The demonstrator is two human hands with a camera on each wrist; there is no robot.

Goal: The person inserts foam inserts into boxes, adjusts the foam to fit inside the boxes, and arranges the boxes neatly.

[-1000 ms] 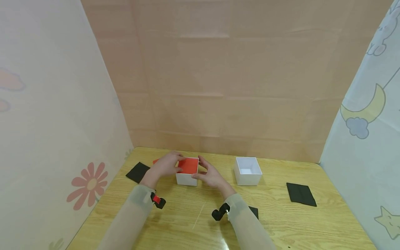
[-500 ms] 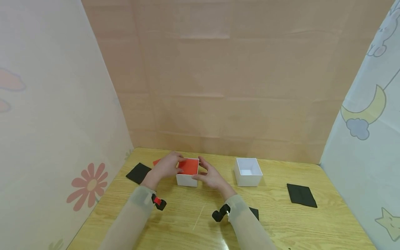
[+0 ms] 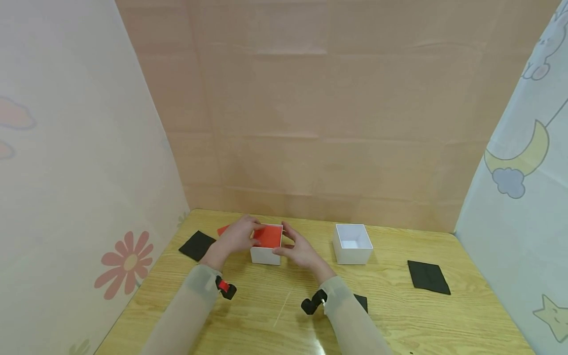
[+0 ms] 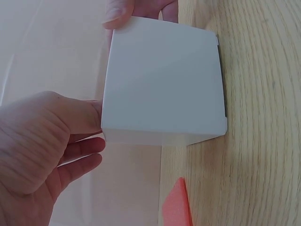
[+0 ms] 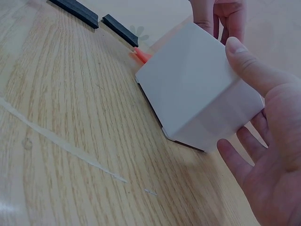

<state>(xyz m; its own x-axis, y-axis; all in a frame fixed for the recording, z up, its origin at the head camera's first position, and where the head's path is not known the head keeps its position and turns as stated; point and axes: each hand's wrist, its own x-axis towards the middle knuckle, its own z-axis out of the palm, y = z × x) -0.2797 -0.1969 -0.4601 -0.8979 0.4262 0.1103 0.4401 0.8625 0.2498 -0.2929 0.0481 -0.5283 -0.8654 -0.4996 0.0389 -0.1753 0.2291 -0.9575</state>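
Note:
A white box (image 3: 265, 256) stands on the wood-grain table, with a flat red sheet (image 3: 271, 237) inside its rim, filling its opening. My left hand (image 3: 237, 235) reaches over the box's left rim, thumb and index finger apart over the red sheet. In the left wrist view its thumb tip is hidden behind the rim, and the other fingers hang loosely bent. My right hand (image 3: 303, 250) holds the box at the right, thumb on the front near the rim, fingers round the right side; the right wrist view shows the thumb (image 5: 244, 59) on the upper edge.
A second white box (image 3: 353, 255) stands uncovered to the right. Black squares lie at the left (image 3: 197, 245) and right (image 3: 428, 277), another partly under the right sleeve (image 3: 361, 301). A red piece (image 3: 222, 230) shows behind the left hand. Papered walls enclose the back and sides.

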